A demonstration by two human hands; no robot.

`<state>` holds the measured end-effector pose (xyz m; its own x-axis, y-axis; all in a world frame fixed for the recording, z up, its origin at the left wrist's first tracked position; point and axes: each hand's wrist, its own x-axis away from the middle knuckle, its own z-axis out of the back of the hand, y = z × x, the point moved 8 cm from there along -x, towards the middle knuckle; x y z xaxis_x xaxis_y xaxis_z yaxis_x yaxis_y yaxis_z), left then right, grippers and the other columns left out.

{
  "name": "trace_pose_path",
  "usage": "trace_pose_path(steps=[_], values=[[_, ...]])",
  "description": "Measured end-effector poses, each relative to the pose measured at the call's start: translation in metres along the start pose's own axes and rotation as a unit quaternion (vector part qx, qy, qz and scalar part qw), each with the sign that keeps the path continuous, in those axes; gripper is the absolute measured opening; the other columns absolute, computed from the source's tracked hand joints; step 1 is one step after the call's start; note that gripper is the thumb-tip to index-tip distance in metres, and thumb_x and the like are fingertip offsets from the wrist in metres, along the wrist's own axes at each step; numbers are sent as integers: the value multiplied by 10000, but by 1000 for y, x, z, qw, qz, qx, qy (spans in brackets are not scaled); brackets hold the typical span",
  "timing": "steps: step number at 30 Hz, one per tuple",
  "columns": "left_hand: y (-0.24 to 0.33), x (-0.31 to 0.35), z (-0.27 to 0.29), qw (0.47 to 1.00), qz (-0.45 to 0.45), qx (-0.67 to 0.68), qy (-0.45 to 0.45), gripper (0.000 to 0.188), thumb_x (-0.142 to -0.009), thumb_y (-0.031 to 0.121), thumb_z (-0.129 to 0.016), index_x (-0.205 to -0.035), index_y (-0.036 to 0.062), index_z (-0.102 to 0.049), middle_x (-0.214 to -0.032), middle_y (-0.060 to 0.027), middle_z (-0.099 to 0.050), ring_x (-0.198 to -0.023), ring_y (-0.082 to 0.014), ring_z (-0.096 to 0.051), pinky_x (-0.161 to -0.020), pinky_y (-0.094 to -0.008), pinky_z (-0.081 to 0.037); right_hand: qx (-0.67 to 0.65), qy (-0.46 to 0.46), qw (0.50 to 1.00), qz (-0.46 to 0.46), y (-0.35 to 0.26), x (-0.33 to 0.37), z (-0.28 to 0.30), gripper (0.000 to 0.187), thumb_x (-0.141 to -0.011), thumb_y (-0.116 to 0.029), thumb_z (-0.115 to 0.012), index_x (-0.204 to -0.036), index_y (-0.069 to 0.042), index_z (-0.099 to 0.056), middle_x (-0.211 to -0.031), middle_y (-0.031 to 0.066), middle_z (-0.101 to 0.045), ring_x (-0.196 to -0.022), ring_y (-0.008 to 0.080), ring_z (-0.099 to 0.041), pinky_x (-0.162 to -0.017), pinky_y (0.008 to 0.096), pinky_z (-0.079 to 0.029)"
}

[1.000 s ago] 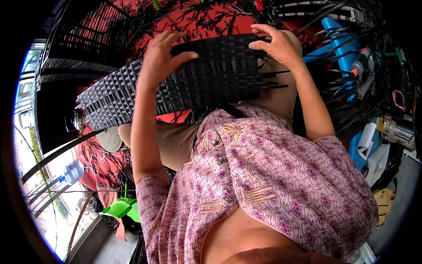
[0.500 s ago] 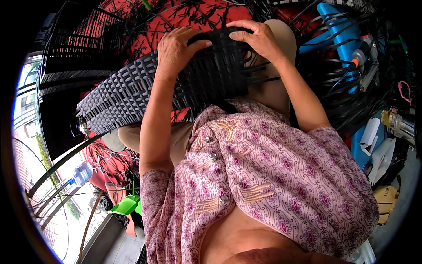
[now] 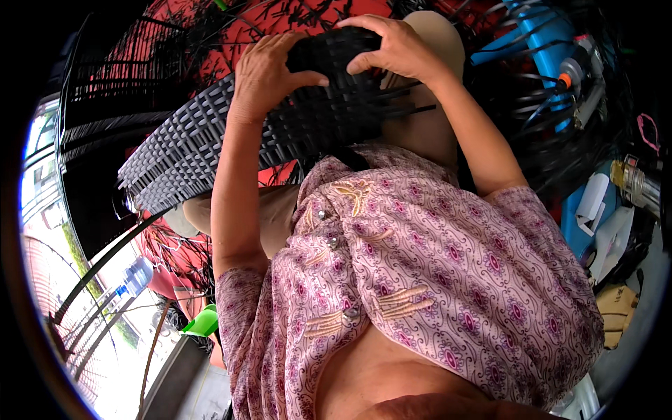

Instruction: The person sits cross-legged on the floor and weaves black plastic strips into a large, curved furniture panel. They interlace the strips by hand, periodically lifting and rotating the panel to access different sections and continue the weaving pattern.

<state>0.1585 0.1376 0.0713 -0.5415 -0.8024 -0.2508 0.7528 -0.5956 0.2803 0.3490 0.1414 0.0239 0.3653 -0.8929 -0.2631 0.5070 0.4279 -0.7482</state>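
Note:
A long panel woven from dark grey and black flat strips (image 3: 183,150) lies slanting across my lap, its far edge away from me. My left hand (image 3: 264,75) grips it over the far edge, the thumb stretched along the near face and the fingers lying over the back. Farther right, my right hand (image 3: 397,50) clasps the panel's end, thumb on the near face and index finger reaching over the top edge. Loose strip ends (image 3: 413,105) stick out past the right end, below my right hand. The fingertips behind the panel are hidden.
Strip scraps litter a red surface (image 3: 273,21) beyond the panel. A black woven frame (image 3: 129,77) stands at the left. Rightward are blue plastic pieces (image 3: 549,45), an orange-tipped tool (image 3: 568,75) and loose black strips. A green scoop (image 3: 203,320) lies lower left, a glass jar (image 3: 640,185) far right.
Both hands have moved slightly up and left in the view along with the panel. My left thumb is spread wider from its fingers, and the gap between the right thumb and index finger has widened.

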Motion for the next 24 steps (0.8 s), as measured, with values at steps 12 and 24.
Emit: trace_pose_path(steps=[12, 24], values=[[30, 29, 23, 985, -35, -74, 150, 678, -724, 388, -867, -1288, 97, -630, -1181, -90, -619, -1085, -323, -579, -974, -441, -436, 19, 46, 998, 30, 14, -13, -15, 803, -645, -606, -863, -1283, -156, -672, -1130, 140, -717, -914, 281, -710, -864, 400, -561], [83, 92, -39, 994, 0, -29, 103, 542, -857, 271, -777, -1361, 140, -628, -1197, -94, -565, -1119, -294, -521, -1016, -448, -362, -160, 203, 965, 39, -12, 22, 33, 578, -809, -419, -815, -1256, -80, -677, -1185, 125, -696, -1151, 291, -645, -1000, 402, -507]])
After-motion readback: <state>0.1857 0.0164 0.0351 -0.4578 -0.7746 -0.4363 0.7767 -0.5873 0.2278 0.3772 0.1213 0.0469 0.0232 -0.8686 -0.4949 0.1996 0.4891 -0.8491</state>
